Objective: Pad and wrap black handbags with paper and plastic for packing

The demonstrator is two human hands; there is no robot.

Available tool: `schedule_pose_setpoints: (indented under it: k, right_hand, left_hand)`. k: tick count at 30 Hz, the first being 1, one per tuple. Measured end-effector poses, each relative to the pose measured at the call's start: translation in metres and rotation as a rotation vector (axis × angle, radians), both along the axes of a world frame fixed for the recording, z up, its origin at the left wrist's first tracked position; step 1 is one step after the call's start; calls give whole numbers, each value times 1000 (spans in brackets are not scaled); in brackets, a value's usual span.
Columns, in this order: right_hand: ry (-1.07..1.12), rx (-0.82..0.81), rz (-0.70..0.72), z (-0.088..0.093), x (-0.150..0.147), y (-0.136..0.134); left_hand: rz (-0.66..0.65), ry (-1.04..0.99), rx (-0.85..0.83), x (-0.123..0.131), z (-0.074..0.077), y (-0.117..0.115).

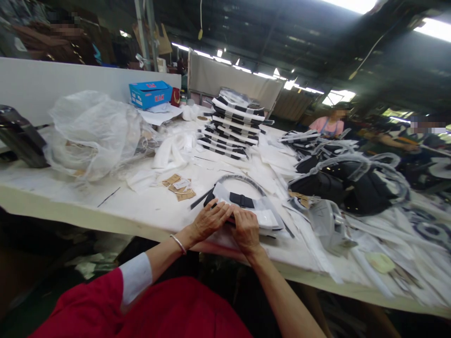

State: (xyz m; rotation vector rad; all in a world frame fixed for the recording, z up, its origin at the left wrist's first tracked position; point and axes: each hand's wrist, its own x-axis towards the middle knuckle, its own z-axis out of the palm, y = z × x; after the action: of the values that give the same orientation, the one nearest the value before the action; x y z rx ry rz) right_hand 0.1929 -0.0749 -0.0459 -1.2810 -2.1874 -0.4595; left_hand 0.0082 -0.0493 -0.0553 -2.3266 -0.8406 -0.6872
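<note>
My left hand (210,219) and my right hand (246,231) rest side by side on a black-and-white bag (246,205) wrapped in clear plastic, lying flat near the front edge of the white table (141,211). Both hands press down on the bag's near edge, fingers bent and close together on the plastic. A curved strap of the bag arcs behind my fingers. A thin bracelet sits on my left wrist.
A tall stack of black-and-white striped bags (234,124) stands behind. Black bags in plastic (348,183) lie right. A crumpled clear plastic sack (93,134), a blue box (150,94), brown tags (179,187) sit left. Two other people (333,123) work at far right.
</note>
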Motion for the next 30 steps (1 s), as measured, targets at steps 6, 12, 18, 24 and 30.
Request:
schedule_pose_setpoints:
  k: [6,12,18,24,30]
  right_hand:
    - [11,-50,-9,-1,0,1]
    - [-8,-126,-37,4,-3,-4]
    - [-65,-181,-127,19,31,-13]
    - [-37,-202,-37,19,57,-26]
    - [252,31,-73,27,110,-34]
  left_hand:
    - [-24,-43,-35,-4,3,1]
    - [-58,-127,-32,-5,2,2]
    - [-52,-168,-53,-17,9,6]
    - [-90,-161,-17,-23,10,9]
    - [-80,-177,2,-29,15,16]
